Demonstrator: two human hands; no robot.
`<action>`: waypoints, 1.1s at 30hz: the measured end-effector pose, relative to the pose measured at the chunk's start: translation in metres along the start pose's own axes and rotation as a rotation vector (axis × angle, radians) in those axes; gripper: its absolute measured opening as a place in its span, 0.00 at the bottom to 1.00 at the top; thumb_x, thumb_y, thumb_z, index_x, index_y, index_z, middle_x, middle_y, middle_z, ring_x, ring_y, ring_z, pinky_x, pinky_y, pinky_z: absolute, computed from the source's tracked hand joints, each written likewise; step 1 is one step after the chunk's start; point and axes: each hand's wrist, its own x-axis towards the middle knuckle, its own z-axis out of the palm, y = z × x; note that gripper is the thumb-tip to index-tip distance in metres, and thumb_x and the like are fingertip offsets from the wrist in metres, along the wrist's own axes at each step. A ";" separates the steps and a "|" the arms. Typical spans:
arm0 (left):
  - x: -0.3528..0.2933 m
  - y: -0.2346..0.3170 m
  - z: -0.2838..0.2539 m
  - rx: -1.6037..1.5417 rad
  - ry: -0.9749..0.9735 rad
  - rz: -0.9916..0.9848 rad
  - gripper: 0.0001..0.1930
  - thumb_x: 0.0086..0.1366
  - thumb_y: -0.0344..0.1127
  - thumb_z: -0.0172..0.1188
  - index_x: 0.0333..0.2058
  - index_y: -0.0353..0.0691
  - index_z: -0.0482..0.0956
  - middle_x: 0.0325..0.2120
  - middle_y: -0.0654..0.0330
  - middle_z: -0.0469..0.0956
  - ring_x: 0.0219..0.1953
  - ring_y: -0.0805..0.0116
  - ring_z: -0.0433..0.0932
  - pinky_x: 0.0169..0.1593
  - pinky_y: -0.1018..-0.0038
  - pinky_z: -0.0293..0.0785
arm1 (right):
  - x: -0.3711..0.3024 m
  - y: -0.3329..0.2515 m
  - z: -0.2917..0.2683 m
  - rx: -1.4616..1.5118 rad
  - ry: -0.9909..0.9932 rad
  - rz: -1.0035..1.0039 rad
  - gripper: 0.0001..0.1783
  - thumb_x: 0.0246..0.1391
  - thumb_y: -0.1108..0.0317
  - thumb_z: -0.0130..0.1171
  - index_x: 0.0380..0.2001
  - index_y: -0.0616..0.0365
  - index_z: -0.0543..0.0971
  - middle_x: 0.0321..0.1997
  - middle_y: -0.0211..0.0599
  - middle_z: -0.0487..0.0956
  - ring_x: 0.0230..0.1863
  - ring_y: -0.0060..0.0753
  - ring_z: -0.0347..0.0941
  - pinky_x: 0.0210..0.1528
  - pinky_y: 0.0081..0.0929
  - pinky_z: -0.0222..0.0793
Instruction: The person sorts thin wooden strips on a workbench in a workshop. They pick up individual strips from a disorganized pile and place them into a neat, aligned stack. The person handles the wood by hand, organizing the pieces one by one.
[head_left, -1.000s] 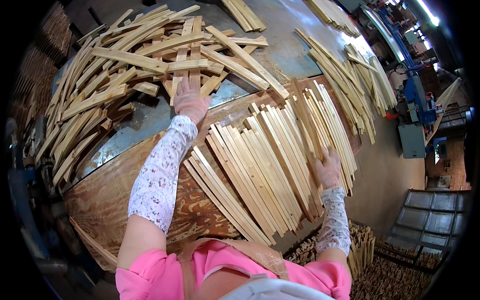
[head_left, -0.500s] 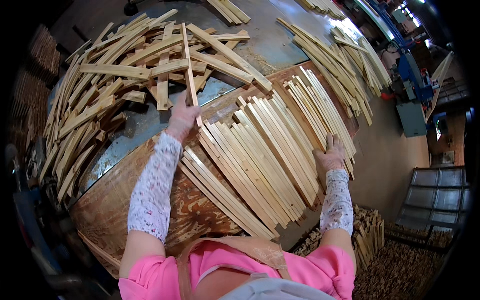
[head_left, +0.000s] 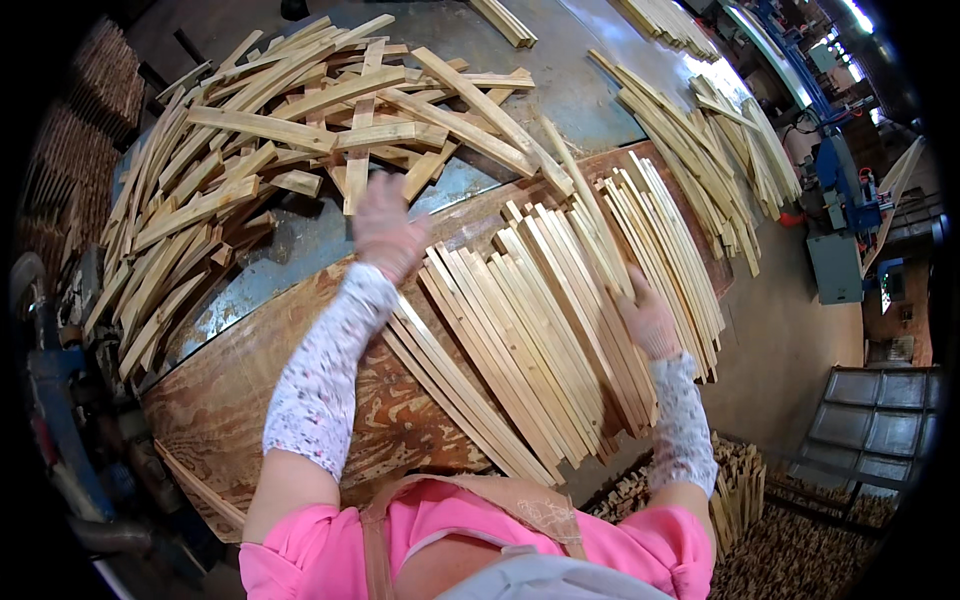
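My left hand point(head_left: 388, 232) reaches over the gap between the jumbled pile of wooden sticks point(head_left: 265, 125) and the sorted rows. It looks open, thumb out and nothing in it, though motion blurs the fingers. Closed around a long wooden strip point(head_left: 575, 180), my right hand point(head_left: 650, 318) is above the right part of the rows. That strip slants up and away to the left, its far end past the board's edge. Beneath lie side-by-side wooden strips point(head_left: 525, 330), with a narrower group point(head_left: 660, 240) on the right and a few separate strips point(head_left: 465, 395) on the left.
The strips rest on a worn plywood board point(head_left: 270, 385) beside a grey metal tabletop point(head_left: 570, 70). More loose strips point(head_left: 685, 150) lie at the far right. Short wood pieces point(head_left: 735, 490) are heaped low at the right. Blue machinery point(head_left: 835, 180) stands beyond.
My left hand has let go of the strip it held upright and opened. My right hand, earlier resting on the strips, now grips a strip. The whole view has shifted slightly.
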 end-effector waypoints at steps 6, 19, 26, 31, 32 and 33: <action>0.064 -0.081 0.004 0.160 -0.399 -0.403 0.39 0.63 0.44 0.69 0.71 0.42 0.66 0.63 0.44 0.73 0.66 0.43 0.73 0.66 0.56 0.74 | -0.061 0.099 -0.018 -0.744 0.336 -0.077 0.31 0.60 0.68 0.66 0.68 0.50 0.78 0.73 0.50 0.73 0.75 0.54 0.66 0.76 0.43 0.64; -0.143 0.114 -0.072 -1.888 -0.693 -0.525 0.35 0.65 0.38 0.68 0.69 0.32 0.69 0.43 0.53 0.85 0.44 0.63 0.87 0.44 0.68 0.90 | 0.011 -0.087 0.105 0.665 0.039 -0.124 0.35 0.67 0.67 0.64 0.75 0.58 0.69 0.74 0.60 0.72 0.75 0.51 0.68 0.77 0.37 0.64; -0.140 0.095 -0.075 -1.522 -0.914 -0.295 0.42 0.70 0.51 0.69 0.72 0.31 0.65 0.29 0.63 0.81 0.21 0.80 0.76 0.21 0.80 0.76 | 0.049 -0.085 0.021 -0.618 0.491 -0.861 0.40 0.47 0.74 0.65 0.67 0.39 0.78 0.72 0.42 0.73 0.75 0.53 0.65 0.76 0.54 0.64; -0.111 0.076 -0.084 -1.407 -1.071 -0.220 0.33 0.70 0.41 0.63 0.69 0.29 0.70 0.34 0.64 0.82 0.23 0.82 0.76 0.28 0.83 0.76 | 0.047 -0.062 -0.025 -0.787 0.548 -0.849 0.41 0.49 0.68 0.69 0.70 0.37 0.72 0.72 0.39 0.73 0.74 0.53 0.65 0.75 0.57 0.63; -0.110 0.070 -0.083 -1.422 -1.106 -0.184 0.33 0.69 0.40 0.63 0.69 0.30 0.71 0.37 0.62 0.82 0.25 0.81 0.77 0.30 0.82 0.77 | 0.049 -0.060 -0.027 -0.803 0.593 -0.878 0.41 0.50 0.66 0.70 0.70 0.37 0.72 0.72 0.39 0.73 0.74 0.53 0.66 0.75 0.57 0.63; -0.110 0.065 -0.081 -1.438 -1.140 -0.147 0.32 0.69 0.39 0.62 0.69 0.30 0.71 0.40 0.60 0.83 0.28 0.81 0.79 0.33 0.82 0.78 | 0.050 -0.059 -0.029 -0.817 0.648 -0.943 0.36 0.58 0.61 0.67 0.70 0.38 0.71 0.70 0.43 0.75 0.73 0.50 0.67 0.73 0.58 0.65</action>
